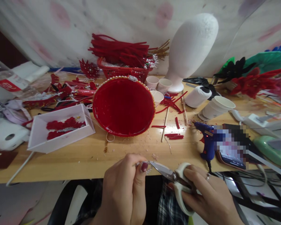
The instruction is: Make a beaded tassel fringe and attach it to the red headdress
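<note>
Near the table's front edge, my left hand (125, 184) pinches a short strand of small silvery beads (149, 171) between thumb and index finger. The strand's end hangs just past my thumb, and the rest is hidden in my fingers. My right hand (207, 193) has its fingers through the white handles of a pair of scissors (164, 172). The blade tips point left and meet the strand beside my left thumb; the blades look nearly closed. Behind both hands a red bowl-shaped piece (124, 107) with a pearl and gold rim shows its hollow inside.
A white box (61, 139) with red pieces stands left. A red basket (126, 73) of fuzzy red stems and a white foam head (192, 47) stand behind. Paper cups (215, 107), a thread cone (198, 97), a blue glue gun (207, 140) and a phone (233, 157) lie right.
</note>
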{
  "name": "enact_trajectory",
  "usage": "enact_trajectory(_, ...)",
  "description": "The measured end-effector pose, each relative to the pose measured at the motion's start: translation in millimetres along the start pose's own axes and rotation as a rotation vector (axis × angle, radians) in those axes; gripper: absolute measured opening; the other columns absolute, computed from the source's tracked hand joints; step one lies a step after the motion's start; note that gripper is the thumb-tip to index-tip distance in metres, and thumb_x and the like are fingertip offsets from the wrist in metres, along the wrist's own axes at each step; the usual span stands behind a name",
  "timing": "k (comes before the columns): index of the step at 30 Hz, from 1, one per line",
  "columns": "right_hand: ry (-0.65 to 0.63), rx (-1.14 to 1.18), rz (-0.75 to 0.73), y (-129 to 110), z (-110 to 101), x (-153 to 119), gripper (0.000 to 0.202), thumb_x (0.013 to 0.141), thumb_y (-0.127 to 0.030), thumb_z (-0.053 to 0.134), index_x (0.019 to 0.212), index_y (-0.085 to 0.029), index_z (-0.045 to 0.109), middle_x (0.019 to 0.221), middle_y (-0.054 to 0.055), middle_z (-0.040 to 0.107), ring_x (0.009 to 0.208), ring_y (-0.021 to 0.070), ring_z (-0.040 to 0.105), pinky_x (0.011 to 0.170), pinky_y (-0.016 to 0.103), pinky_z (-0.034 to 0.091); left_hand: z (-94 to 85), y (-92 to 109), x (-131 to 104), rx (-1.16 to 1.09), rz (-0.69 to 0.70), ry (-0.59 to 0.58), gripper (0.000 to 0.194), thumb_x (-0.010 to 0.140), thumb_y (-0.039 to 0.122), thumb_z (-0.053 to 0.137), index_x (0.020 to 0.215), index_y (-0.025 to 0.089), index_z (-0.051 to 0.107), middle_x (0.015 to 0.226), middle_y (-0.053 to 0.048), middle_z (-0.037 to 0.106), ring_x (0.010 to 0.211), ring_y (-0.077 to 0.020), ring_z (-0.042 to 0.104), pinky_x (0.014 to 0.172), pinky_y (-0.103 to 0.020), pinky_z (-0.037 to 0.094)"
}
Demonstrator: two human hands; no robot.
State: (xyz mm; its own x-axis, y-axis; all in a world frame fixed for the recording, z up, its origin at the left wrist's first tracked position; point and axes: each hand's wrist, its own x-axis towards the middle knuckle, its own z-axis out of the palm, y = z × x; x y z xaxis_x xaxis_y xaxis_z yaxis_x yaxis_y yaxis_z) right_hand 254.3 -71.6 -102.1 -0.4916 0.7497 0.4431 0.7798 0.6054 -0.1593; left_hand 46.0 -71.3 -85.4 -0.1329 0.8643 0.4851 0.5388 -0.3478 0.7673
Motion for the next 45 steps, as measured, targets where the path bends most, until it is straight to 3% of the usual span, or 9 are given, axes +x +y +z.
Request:
enact_trajectory(3,0.012,0.007,0.078,2,0,-3,0.007,0.088,-0.021,0.050,0.084,-0.024,0.045,0.058,-0.005,0.055,0.043,0.0118,0.050,0.043,0.022,0.035,-0.2,-1,2,-0.052,-0.093,-0.006,0.020,0.098,0.021,0.043,0.086,0.023,0.059,0.062,0.004,0.062,0.053,-0.0119,0.058,0.054,-0.023,0.045)
enact_trajectory(8,0.030,0.130,0.235,4,-5,-1,0.017,0.084,-0.028,0.061,0.092,-0.022,0.048,0.066,-0.003,0.058,0.050,0.0133,0.054,0.048,0.021,0.044,-1.1,-4,6,-0.206,-0.375,-0.088,0.031,0.100,0.039,0.043,0.080,0.022,0.061,0.065,0.001,0.062,0.058,-0.0131,0.058,0.053,-0.022,0.046)
enact_trajectory(14,0.022,0.050,0.171,-3,-9,4,0.010,0.086,-0.028,0.055,0.089,-0.023,0.048,0.067,-0.001,0.060,0.050,0.0145,0.054,0.049,0.025,0.040,-1.2,-8,3,-0.201,-0.496,-0.080,0.041,0.100,0.050,0.038,0.081,0.023,0.063,0.069,-0.001,0.060,0.064,-0.0145,0.056,0.061,-0.024,0.048)
enact_trajectory(19,-0.011,0.021,0.045,-5,-11,8,0.010,0.085,-0.023,0.057,0.085,-0.023,0.047,0.067,0.000,0.062,0.051,0.0143,0.058,0.047,0.024,0.040,-2.7,-14,-1,-0.229,-0.451,-0.074,0.040,0.101,0.047,0.037,0.085,0.023,0.064,0.068,0.000,0.061,0.060,-0.0136,0.055,0.054,-0.023,0.045)
enact_trajectory(23,-0.081,0.177,0.074,-8,-16,17,0.009,0.089,-0.024,0.054,0.083,-0.023,0.048,0.064,-0.001,0.061,0.047,0.0117,0.055,0.045,0.023,0.040,-6.5,-17,-3,-0.218,-0.365,-0.133,0.036,0.101,0.046,0.039,0.091,0.023,0.065,0.073,-0.003,0.065,0.062,-0.0153,0.058,0.058,-0.026,0.048)
enact_trajectory(30,-0.116,0.095,0.004,-1,-24,20,0.008,0.091,-0.029,0.055,0.087,-0.022,0.054,0.067,0.000,0.062,0.049,0.0148,0.056,0.045,0.027,0.037,-8.9,-20,-7,-0.147,-0.256,-0.114,0.037,0.102,0.045,0.035,0.094,0.025,0.065,0.085,-0.004,0.071,0.076,-0.0174,0.065,0.069,-0.028,0.053)
enact_trajectory(35,-0.239,0.147,-0.016,2,-29,17,0.006,0.086,-0.020,0.059,0.090,-0.023,0.055,0.073,0.000,0.062,0.057,0.0157,0.056,0.050,0.029,0.037,-10.2,-29,-8,-0.206,-0.222,-0.132,0.042,0.101,0.049,0.036,0.091,0.025,0.068,0.088,-0.005,0.072,0.078,-0.0157,0.067,0.065,-0.024,0.056)
enact_trajectory(40,-0.299,0.125,-0.030,4,-32,19,0.012,0.085,-0.022,0.064,0.089,-0.025,0.054,0.072,-0.002,0.061,0.056,0.0151,0.056,0.049,0.029,0.038,-14.5,-36,-6,-0.115,-0.107,-0.143,0.043,0.103,0.045,0.034,0.097,0.025,0.071,0.092,-0.006,0.075,0.091,-0.0193,0.070,0.088,-0.034,0.056)
enact_trajectory(45,-0.301,0.106,-0.029,5,-31,22,0.012,0.084,-0.024,0.066,0.090,-0.026,0.056,0.072,-0.001,0.063,0.056,0.0155,0.058,0.048,0.030,0.039,-14.7,-35,-6,-0.130,-0.106,-0.152,0.039,0.102,0.039,0.036,0.112,0.023,0.070,0.107,-0.009,0.077,0.095,-0.0216,0.070,0.088,-0.037,0.057)
